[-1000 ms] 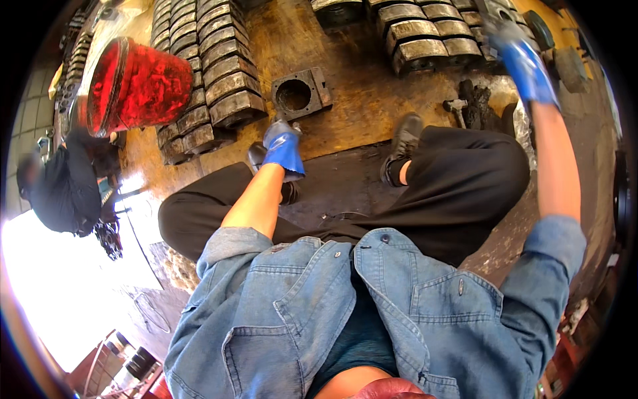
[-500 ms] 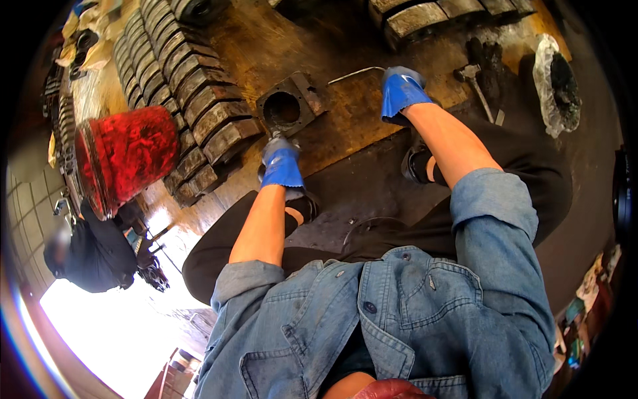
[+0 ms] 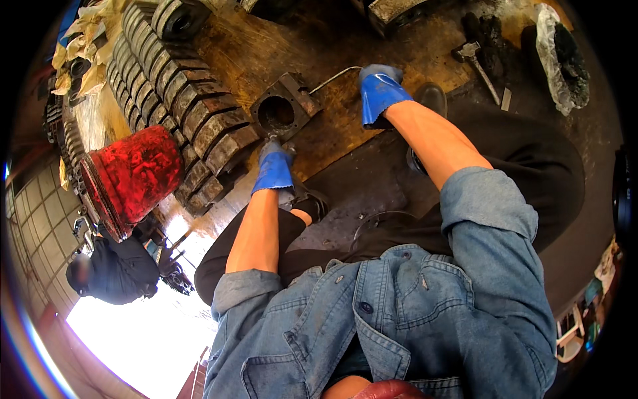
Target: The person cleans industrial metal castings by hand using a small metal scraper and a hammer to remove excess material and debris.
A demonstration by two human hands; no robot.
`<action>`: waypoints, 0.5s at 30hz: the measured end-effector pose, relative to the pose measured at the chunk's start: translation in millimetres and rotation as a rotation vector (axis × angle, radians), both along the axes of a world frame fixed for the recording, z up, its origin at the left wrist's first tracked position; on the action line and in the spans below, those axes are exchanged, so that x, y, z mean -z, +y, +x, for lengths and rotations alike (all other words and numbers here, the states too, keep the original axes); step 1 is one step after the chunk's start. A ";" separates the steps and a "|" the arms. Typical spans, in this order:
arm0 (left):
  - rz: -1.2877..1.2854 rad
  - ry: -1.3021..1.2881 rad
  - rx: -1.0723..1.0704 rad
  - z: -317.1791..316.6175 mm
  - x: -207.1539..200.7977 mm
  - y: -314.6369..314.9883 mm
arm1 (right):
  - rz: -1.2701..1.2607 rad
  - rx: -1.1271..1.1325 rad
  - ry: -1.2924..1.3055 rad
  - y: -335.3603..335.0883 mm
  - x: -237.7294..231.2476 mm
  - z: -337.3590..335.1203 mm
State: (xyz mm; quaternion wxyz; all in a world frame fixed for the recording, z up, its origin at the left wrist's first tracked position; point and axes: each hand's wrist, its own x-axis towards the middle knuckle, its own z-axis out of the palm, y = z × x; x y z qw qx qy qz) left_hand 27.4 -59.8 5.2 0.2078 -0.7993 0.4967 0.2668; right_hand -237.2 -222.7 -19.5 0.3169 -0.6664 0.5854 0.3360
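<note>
A dark, greasy metal block point(image 3: 298, 93) with a large round bore lies on the worn, oily wooden surface. My left hand point(image 3: 274, 165), in a grey work glove with a blue cuff, grips its near corner, with the fingertips partly hidden. To the right, my right hand point(image 3: 381, 93) wears a matching glove and is closed around one end of a thin bent metal rod point(image 3: 332, 78). The rod's other end meets the block's right side; whether it sits in a hole there is too small to tell.
Rows of stacked, blocky metal parts point(image 3: 199, 110) stand left of the block, beside a red bucket point(image 3: 136, 174) on its side. A hammer point(image 3: 482, 70) and a plastic-lined container point(image 3: 561, 63) lie at right. Another person point(image 3: 116, 269) bends at far left.
My right hand has moved left with the rod, whose tip now reaches the block's side instead of standing apart from it. My left hand stays at the block's near corner. The view has shifted slightly.
</note>
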 end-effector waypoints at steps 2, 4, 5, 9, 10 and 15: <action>0.006 -0.019 0.005 -1.9 -1.1 0.1 | 0.009 -0.035 0.040 1.1 3.1 0.6; 0.009 -0.032 0.008 -3.4 -0.8 0.2 | -0.012 -0.057 0.053 5.9 8.7 -0.5; -0.011 -0.017 0.002 -1.5 -2.0 1.1 | -0.033 -0.081 0.056 7.8 7.9 2.5; -0.064 0.057 -0.075 -3.7 -11.4 1.4 | -0.047 -0.112 0.073 12.5 16.5 7.7; -0.067 0.070 -0.076 -8.3 -11.1 -0.9 | -0.020 -0.134 0.099 12.8 29.4 3.2; -0.034 0.098 -0.102 1.7 -11.7 0.9 | -0.038 -0.233 0.011 25.1 15.1 26.2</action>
